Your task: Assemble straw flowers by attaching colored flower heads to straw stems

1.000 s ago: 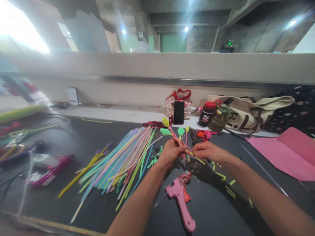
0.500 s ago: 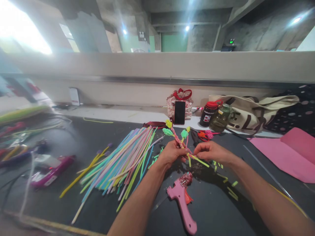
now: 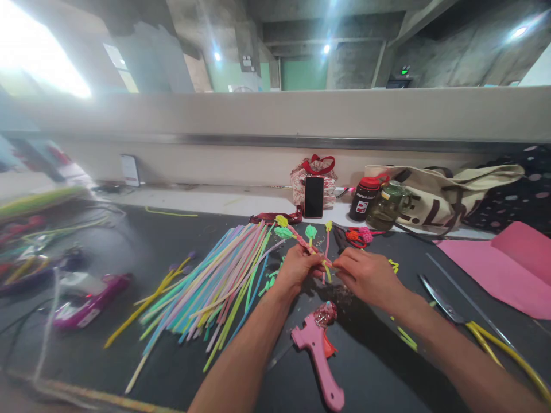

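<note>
My left hand (image 3: 299, 268) is closed around a pink pipe-cleaner flower stem (image 3: 301, 240), which leans to the upper left. Yellow and green buds sit along the stem, one green bud (image 3: 310, 232) standing just above my fingers. My right hand (image 3: 365, 274) pinches at the stem's lower end, where pink and yellow-green ends show. Its fingertips hide exactly which strand they grip. Beside the stem rises a thin pink piece with a yellow tip (image 3: 329, 226). Below my hands a pink glue gun (image 3: 317, 350) lies on the dark table.
Many pastel pipe cleaners (image 3: 215, 275) lie fanned at left, near a magenta device (image 3: 92, 301). Yellow-handled scissors (image 3: 469, 324) and pink sheets (image 3: 499, 269) are at right. Behind stand a phone (image 3: 314, 197), a black bottle (image 3: 364, 199), a green bottle (image 3: 385, 206) and bags.
The flower stem has tipped further left in my left hand. My right hand has turned knuckles-up and closed in on the stem's lower end. The scissors by my right forearm have come into view.
</note>
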`<state>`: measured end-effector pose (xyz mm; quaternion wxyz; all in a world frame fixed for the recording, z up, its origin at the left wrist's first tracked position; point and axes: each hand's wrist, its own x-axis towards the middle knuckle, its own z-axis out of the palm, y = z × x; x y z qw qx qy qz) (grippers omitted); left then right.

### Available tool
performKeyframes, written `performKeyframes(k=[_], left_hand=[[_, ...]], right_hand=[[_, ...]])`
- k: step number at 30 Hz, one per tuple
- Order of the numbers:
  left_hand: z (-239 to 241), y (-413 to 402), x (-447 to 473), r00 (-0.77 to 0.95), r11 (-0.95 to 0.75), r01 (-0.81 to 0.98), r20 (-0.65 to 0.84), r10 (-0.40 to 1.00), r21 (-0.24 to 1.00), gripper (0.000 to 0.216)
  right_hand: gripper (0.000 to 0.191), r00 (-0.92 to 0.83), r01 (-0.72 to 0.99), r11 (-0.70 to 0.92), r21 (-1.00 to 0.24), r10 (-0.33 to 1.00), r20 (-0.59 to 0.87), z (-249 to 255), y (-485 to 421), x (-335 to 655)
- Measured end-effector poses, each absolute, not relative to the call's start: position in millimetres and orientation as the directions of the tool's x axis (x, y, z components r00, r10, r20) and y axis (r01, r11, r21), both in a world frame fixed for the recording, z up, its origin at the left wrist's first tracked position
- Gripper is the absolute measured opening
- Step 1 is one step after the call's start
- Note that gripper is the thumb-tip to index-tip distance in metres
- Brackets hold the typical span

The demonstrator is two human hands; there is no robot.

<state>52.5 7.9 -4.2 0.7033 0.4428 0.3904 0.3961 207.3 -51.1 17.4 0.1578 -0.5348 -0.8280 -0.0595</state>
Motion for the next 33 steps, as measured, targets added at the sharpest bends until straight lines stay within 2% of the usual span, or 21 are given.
performKeyframes(k=[2,3,5,7,9,12,15,17,19,23,27,33], left_hand=[[-4,8,52,0.379,0.302,-0.215,-0.206,0.902,0.929,0.019],[-4,9,52,0.377,0.303,-0.217,-0.207,0.903,0.928,0.019],[-5,9,51,0.377,0.297,-0.216,-0.201,0.904,0.93,0.019],[-6,9,51,0.378,0.278,-0.212,-0.183,0.907,0.937,0.019],[-6,9,51,0.394,0.249,-0.204,-0.154,0.906,0.947,0.019],[-6,8,51,0.437,0.217,-0.207,-0.108,0.893,0.954,0.018],[-4,8,49,0.481,0.219,-0.209,-0.095,0.871,0.953,0.02],[-3,8,48,0.524,0.239,-0.213,-0.096,0.846,0.947,0.021],[-4,8,47,0.558,0.262,-0.236,-0.09,0.825,0.936,0.022],[-6,10,48,0.537,0.294,-0.336,-0.075,0.84,0.895,0.026],[-7,11,51,0.461,0.298,-0.405,-0.088,0.883,0.864,0.025],[-8,12,50,0.401,0.242,-0.424,-0.059,0.914,0.873,0.025]], right_hand=[[0.021,-0.387,0.915,0.403,0.024,0.858,0.339,15,-51,204],[0.023,-0.382,0.918,0.396,0.025,0.865,0.326,15,-50,204],[0.023,-0.364,0.918,0.392,-0.057,0.89,0.274,15,-48,205],[0.021,-0.334,0.896,0.376,-0.238,0.922,0.197,17,-44,208],[0.021,-0.305,0.825,0.309,-0.472,0.948,0.087,17,-40,212],[0.021,-0.326,0.61,0.138,-0.78,0.941,-0.089,14,-34,219],[0.019,-0.366,0.366,-0.037,-0.93,0.913,-0.181,9,-33,224],[0.021,-0.36,0.28,-0.123,-0.952,0.906,-0.223,7,-33,226],[0.023,-0.338,0.27,-0.152,-0.951,0.91,-0.241,7,-35,225],[0.025,-0.234,0.336,-0.079,-0.939,0.958,-0.164,8,-40,217],[0.025,-0.114,0.292,0.009,-0.956,0.993,-0.025,3,-44,205],[0.023,-0.002,0.256,0.019,-0.967,1.0,0.019,-7,-43,198]])
